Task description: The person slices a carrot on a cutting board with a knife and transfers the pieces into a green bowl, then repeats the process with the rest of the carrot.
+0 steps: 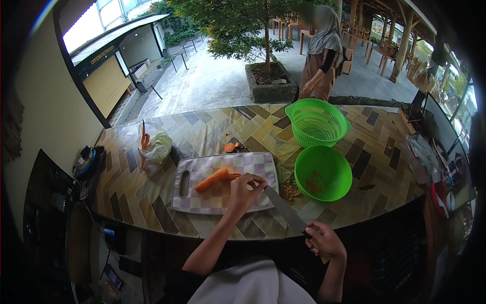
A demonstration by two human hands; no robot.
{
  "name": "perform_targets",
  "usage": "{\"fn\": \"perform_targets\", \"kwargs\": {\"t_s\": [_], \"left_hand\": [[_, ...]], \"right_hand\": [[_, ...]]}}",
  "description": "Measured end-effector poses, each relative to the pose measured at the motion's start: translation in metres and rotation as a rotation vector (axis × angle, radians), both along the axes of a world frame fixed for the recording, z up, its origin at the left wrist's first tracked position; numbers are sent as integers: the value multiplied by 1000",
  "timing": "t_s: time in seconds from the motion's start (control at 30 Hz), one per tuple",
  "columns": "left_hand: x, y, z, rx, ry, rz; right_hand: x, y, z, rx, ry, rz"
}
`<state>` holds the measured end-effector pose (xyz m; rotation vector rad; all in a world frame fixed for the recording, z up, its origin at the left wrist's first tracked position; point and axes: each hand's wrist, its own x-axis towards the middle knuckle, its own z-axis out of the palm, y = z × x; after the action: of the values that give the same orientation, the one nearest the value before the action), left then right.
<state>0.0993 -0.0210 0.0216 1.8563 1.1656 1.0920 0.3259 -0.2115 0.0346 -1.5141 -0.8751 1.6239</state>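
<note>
My right hand (325, 241) is wrapped around the dark handle of a kitchen knife (286, 209), whose blade points up and to the left. At the blade's tip, the fingers of my left hand (245, 191) are pinched together against the metal. Just left of that hand, a peeled carrot (215, 180) lies slantwise on a checkered purple-and-white cutting board (202, 205). Its narrow end is partly behind my left fingers. A green bowl (331, 172) with small orange pieces in it stands right of the board.
A green colander (318, 121) stands behind the bowl. Carrot ends (230, 147) lie beyond the board, and brown scraps (290, 191) lie beside it. A plastic bag (156, 147) with carrots sits at left. Another person (320, 55) stands across the table.
</note>
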Motion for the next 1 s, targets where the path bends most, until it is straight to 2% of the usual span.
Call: {"fn": "perform_targets", "kwargs": {"t_s": [0.17,0.33,0.43,0.57,0.67,0.9,1.0], "left_hand": [[29,8,15,27,-76,-91],[50,6,46,6,-145,-59],[37,23,32,42,-53,-93],[6,35,-3,-50,76,-80],[-4,34,-16,-195,162,-13],[-5,29,-34,-20,191,-11],[-4,27,-33,-39,166,18]], "right_hand": [[7,-14,13,56,17,-113],[17,-34,38,177,-10,-258],[23,-42,46,194,-68,-277],[12,-36,41,133,-241,-93],[-11,-11,27,100,-265,-99],[-22,21,14,62,-335,12],[-19,26,18,39,-342,65]]}}
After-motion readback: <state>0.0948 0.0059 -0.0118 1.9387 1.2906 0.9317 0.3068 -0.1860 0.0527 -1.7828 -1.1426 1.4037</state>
